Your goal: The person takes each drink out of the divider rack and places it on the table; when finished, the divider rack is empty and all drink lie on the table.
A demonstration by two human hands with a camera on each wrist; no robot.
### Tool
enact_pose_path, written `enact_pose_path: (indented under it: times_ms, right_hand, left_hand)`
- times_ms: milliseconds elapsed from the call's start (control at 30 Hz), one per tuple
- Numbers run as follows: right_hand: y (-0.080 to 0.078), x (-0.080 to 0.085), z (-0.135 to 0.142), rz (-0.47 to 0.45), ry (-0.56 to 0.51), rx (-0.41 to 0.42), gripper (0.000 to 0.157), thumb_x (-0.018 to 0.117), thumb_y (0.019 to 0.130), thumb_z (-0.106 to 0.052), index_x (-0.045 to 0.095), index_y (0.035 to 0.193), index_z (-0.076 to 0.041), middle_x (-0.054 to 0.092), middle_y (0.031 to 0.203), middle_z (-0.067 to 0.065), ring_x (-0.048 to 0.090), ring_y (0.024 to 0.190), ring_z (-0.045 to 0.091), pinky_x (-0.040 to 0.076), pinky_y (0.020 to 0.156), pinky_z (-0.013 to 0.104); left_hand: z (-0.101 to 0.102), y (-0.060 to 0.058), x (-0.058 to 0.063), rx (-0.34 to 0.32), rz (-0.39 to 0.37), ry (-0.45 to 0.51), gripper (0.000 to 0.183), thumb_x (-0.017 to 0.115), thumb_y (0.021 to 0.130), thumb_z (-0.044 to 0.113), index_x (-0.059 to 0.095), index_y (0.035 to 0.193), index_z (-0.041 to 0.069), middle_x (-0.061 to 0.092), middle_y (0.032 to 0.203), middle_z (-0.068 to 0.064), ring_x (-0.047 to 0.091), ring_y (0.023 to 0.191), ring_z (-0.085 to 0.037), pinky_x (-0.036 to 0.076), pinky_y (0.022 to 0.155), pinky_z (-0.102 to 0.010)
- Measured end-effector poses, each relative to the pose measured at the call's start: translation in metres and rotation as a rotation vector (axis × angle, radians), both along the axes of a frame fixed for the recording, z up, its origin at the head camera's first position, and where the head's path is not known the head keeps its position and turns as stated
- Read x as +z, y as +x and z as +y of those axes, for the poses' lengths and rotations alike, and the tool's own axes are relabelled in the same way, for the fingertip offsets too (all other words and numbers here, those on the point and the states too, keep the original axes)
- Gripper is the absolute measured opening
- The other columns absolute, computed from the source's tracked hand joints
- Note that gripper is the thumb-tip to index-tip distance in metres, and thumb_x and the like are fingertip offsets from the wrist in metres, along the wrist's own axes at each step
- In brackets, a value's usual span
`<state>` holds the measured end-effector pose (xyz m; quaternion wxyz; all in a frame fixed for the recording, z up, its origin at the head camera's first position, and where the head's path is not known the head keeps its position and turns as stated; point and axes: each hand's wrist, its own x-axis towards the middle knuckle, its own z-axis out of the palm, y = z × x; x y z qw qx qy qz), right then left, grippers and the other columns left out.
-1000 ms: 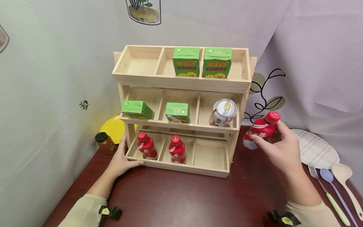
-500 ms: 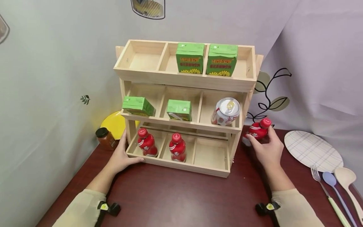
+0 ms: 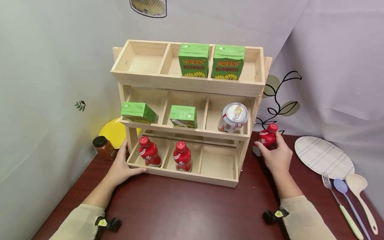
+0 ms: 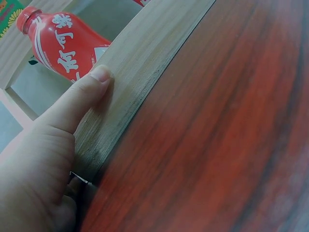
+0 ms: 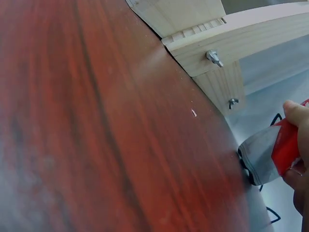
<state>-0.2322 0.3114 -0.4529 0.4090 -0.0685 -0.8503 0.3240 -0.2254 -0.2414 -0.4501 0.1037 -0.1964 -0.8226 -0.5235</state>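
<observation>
A three-tier wooden display rack (image 3: 192, 85) stands at the middle of the table in the head view. My left hand (image 3: 121, 167) grips its lower left corner, the thumb (image 4: 89, 92) lying along the front board and the fingers round the side. Right of the rack, my right hand (image 3: 277, 155) holds a small red drink bottle (image 3: 267, 136) between thumb and fingers. In the right wrist view the pale base of that bottle (image 5: 260, 153) is low, close to the tabletop. Two matching bottles, a left one (image 3: 150, 154) and a middle one (image 3: 182, 158), stand in the bottom tier.
Green drink cartons (image 3: 194, 60) sit in the top and middle tiers, with a silver-topped can (image 3: 234, 116) at middle right. A dark-lidded jar (image 3: 104, 148) and yellow plate (image 3: 113, 131) are at left. At right lie a checked placemat (image 3: 324, 156), fork (image 3: 331, 190), blue spoon (image 3: 341, 186) and cream ladle (image 3: 356, 182).
My right hand has lowered the red bottle towards the table and brought it nearer the rack's right side. The left hand keeps its grip on the corner.
</observation>
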Motion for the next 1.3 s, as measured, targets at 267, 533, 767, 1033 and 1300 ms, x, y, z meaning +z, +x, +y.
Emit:
enact_pose_path:
  times_ms: [267,533,767,1033,1300]
  right_hand:
    - [-0.01,0.0,-0.008,-0.058,-0.072,-0.03,0.078,0.087,0.072,-0.03,0.05,0.14,-0.027,0.065,0.115,0.01,0.061,0.087,0.029,0.047,0.078,0.046]
    - [-0.022,-0.009,-0.009,-0.088,-0.131,-0.018,0.088,0.086,0.073,-0.03,0.038,0.146,-0.038,0.06,0.128,0.008,0.065,0.101,0.03,0.051,0.086,0.046]
    - [-0.029,-0.01,-0.011,-0.096,-0.145,-0.036,0.09,0.085,0.074,-0.029,0.035,0.147,-0.04,0.059,0.13,0.008,0.062,0.107,0.031,0.048,0.091,0.048]
    - [-0.039,-0.01,-0.012,-0.148,-0.157,-0.071,0.095,0.084,0.075,-0.027,0.026,0.15,-0.042,0.056,0.134,0.01,0.057,0.114,0.035,0.039,0.097,0.054]
    - [-0.049,-0.011,-0.009,-0.162,-0.177,-0.016,0.094,0.081,0.078,-0.028,0.023,0.15,-0.044,0.056,0.134,0.012,0.06,0.111,0.032,0.044,0.096,0.047]
  left_hand:
    - [-0.001,-0.001,0.001,0.005,-0.043,-0.012,0.131,0.096,0.056,0.013,0.011,0.156,0.022,0.033,0.15,-0.008,0.042,0.128,-0.03,0.045,0.091,-0.022]
    - [-0.002,-0.001,0.002,0.01,-0.04,-0.013,0.13,0.096,0.056,0.013,0.012,0.156,0.021,0.033,0.15,-0.009,0.041,0.129,-0.031,0.044,0.091,-0.021]
    - [-0.003,0.001,0.002,0.004,-0.044,-0.024,0.13,0.095,0.057,0.013,0.012,0.156,0.022,0.033,0.149,-0.009,0.042,0.128,-0.032,0.046,0.091,-0.026]
    - [-0.002,0.0,0.003,0.012,-0.052,-0.036,0.13,0.095,0.057,0.015,0.011,0.156,0.024,0.033,0.149,-0.005,0.043,0.127,-0.027,0.047,0.091,-0.029]
    - [-0.003,0.0,0.002,0.004,-0.055,-0.015,0.13,0.096,0.056,0.013,0.013,0.156,0.024,0.034,0.149,-0.006,0.042,0.128,-0.026,0.046,0.092,-0.027]
